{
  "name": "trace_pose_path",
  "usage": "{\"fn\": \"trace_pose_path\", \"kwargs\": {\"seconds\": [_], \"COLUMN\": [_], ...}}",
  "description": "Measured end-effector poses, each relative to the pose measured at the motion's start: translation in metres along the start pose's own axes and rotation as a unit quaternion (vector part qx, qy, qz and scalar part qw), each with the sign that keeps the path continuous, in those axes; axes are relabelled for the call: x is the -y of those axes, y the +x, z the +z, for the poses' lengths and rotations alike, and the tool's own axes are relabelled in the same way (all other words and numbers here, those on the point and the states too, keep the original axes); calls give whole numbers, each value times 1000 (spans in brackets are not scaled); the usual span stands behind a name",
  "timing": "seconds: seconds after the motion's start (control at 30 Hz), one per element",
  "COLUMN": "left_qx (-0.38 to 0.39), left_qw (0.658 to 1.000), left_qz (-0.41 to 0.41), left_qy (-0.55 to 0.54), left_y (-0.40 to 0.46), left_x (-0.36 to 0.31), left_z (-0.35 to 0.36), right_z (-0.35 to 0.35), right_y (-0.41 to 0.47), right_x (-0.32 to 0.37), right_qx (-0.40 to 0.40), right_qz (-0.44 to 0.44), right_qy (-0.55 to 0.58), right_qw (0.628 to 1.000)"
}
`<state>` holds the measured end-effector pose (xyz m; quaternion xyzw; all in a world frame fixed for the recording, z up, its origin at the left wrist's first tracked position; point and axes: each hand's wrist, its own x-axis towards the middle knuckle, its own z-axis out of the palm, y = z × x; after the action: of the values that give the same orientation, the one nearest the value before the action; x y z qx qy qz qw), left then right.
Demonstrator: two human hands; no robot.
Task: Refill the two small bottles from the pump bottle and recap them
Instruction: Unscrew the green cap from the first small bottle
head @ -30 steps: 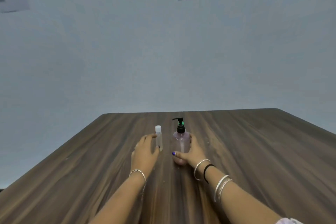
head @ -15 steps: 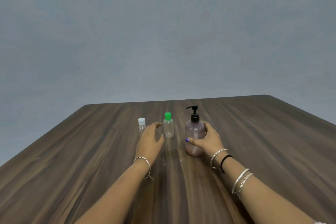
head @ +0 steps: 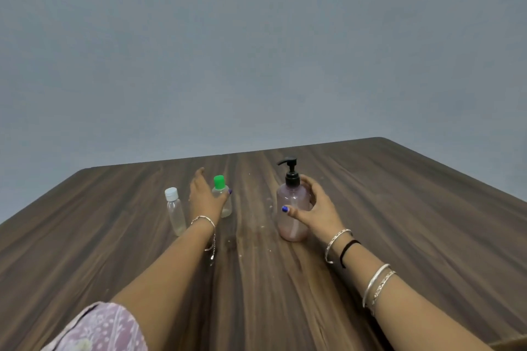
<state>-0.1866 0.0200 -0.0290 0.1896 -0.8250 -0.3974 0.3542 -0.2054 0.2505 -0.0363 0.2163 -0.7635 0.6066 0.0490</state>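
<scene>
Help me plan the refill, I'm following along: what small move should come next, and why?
Probably close the left hand on the green-capped bottle and lift it to unscrew its cap. Both small bottles are capped, that hand is open right at this one, and the right hand is cupped around the pump bottle. The white-capped bottle stands untouched.
</scene>
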Motion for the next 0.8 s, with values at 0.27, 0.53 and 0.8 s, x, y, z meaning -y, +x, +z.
{"fn": "trace_pose_path", "kwargs": {"seconds": [0.27, 0.53, 0.8], "left_qx": [76, 127, 91], "left_qw": [995, 989, 991], "left_qz": [-71, -29, -9], "left_qy": [0, -70, -100], "left_y": [16, -22, -80], "left_x": [8, 5, -2], "left_z": [20, 13, -28], "right_z": [-4, 11, 71], "right_y": [3, -17, -22], "right_x": [27, 58, 74], "right_qx": [-40, -194, 48], "right_qz": [-70, -306, -132], "right_qy": [52, -117, -246], "right_qw": [995, 925, 959]}}
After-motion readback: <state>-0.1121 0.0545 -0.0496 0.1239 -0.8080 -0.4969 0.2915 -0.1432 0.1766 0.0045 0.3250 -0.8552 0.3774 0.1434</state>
